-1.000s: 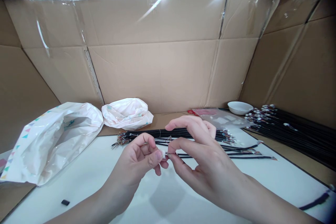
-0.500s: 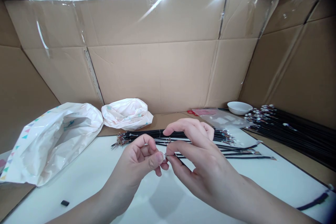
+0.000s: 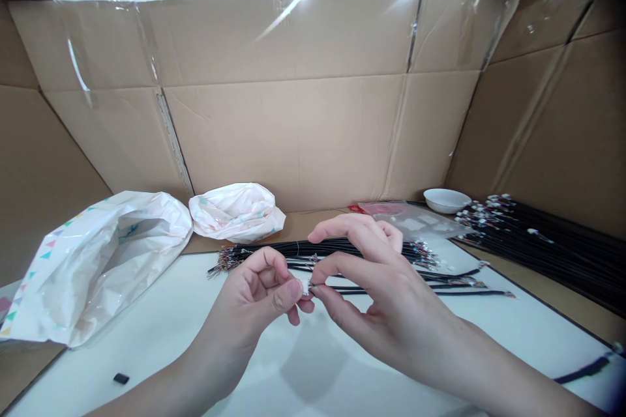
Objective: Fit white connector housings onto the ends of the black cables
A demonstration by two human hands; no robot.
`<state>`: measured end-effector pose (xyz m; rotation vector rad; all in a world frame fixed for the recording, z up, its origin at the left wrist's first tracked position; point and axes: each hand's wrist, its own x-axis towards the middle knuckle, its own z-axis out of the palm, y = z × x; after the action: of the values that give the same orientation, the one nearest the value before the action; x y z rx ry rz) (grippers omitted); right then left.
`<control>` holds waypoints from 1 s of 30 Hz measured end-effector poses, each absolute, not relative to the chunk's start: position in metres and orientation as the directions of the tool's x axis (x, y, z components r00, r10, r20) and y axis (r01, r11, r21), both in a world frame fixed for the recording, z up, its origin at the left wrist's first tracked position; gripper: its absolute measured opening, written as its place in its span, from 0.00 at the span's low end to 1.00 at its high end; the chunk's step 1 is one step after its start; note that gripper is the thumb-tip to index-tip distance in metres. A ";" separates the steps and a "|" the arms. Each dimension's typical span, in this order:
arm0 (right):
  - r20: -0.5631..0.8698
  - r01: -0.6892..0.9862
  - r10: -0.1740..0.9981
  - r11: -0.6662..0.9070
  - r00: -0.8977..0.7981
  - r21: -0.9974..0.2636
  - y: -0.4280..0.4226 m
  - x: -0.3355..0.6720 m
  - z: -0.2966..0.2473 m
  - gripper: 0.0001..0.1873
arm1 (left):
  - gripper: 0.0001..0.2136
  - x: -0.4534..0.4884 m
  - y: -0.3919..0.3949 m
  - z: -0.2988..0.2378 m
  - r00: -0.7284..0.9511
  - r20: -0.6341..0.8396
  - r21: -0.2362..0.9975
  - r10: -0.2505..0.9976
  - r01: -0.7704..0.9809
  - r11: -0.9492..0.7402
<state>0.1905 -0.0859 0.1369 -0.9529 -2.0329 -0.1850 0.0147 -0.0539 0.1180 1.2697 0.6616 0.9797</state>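
Over the middle of the white table, my left hand (image 3: 267, 290) pinches a small white plastic connector (image 3: 306, 287) between thumb and fingers. Its right end sticks out past the thumb tip. Just beside it, my right hand (image 3: 376, 293) has thumb and index fingertip closed on a thin dark wire (image 3: 312, 285) at the connector's end. How far the wire sits inside is too small to tell. My other right fingers are raised and curved. Behind both hands lies a bundle of black cables (image 3: 308, 248) with bare coloured wire ends, partly hidden by the right hand.
Two white plastic bags (image 3: 147, 273) stand at the left and back. A small black piece (image 3: 121, 378) lies at the front left. At the right are a clear bag (image 3: 415, 221), a white bowl (image 3: 447, 201) and more connector-ended black cables (image 3: 552, 247). Cardboard walls (image 3: 293, 137) surround the table.
My right fingertips have straightened a little and shifted slightly at the connector's end. More of the white connector shows between my hands. The left hand has barely moved.
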 end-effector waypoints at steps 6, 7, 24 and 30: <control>0.744 0.678 0.571 0.701 -0.348 -0.221 -0.086 0.188 0.136 0.09 | 0.13 0.016 -0.054 0.116 0.470 0.104 0.974 0.877 -0.228 0.007; 0.749 0.675 0.565 0.705 -0.347 -0.219 -0.086 0.187 0.135 0.10 | 0.13 0.016 -0.054 0.116 0.472 0.107 0.973 0.875 -0.231 0.006; 0.658 0.591 0.719 0.637 -0.224 -0.496 -0.084 0.185 0.134 0.08 | 0.13 0.016 -0.052 0.115 0.430 0.120 0.976 0.895 -0.217 -0.027; 0.608 0.569 0.765 0.602 -0.212 -0.560 -0.084 0.185 0.134 0.08 | 0.13 0.017 -0.052 0.116 0.415 0.135 0.975 0.900 -0.216 -0.047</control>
<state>0.1853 -0.0841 0.1342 -1.0680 -1.9024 0.2660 0.0170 -0.0522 0.1159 1.3035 0.6931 1.0321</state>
